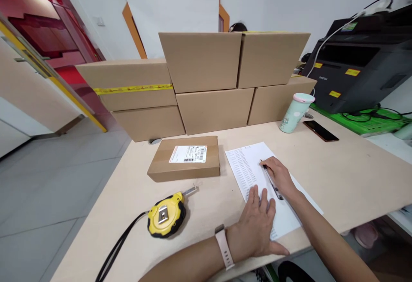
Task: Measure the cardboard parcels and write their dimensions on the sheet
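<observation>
A white sheet of paper (240,158) with printed columns of text lies at a slant on the table. My left hand (255,219) rests flat on its lower left part, fingers spread, with a pink watch strap at the wrist. In my right hand (279,177) is a dark pen (273,185), its tip end near the upper middle of the sheet; the fingers are closed around it. Left of the sheet sits a flat cardboard box (186,171) with a white shipping label. Nearer to me lies a yellow and black tape measure (161,215), a short bit of its blade out.
Large cardboard boxes (214,110) are stacked along the table's far side, with the top of a person's head (238,27) behind them. A mint tumbler (294,114) and a phone (321,131) stand and lie at right, near a black printer (363,63).
</observation>
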Action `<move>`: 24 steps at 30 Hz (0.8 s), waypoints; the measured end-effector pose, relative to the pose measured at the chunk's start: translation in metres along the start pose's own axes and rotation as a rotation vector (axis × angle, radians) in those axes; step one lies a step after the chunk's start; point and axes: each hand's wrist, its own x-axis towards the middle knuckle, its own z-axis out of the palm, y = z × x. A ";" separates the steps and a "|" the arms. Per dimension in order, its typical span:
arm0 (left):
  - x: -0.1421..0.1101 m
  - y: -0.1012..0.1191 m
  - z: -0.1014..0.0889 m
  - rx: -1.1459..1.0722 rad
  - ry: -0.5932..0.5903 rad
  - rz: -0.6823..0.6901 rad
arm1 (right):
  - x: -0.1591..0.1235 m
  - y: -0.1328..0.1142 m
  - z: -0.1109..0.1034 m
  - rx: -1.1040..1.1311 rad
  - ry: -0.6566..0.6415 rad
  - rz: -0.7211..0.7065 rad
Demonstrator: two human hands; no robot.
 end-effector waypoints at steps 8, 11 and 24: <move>-0.019 0.012 -0.009 0.043 0.047 -0.033 | 0.001 0.016 -0.005 -0.036 0.095 0.138; -0.046 0.004 -0.026 -0.012 0.073 -0.097 | 0.002 0.020 -0.006 -0.032 0.138 0.192; -0.210 -0.093 -0.018 -0.317 0.544 -0.800 | 0.007 0.043 -0.001 -0.006 0.167 0.329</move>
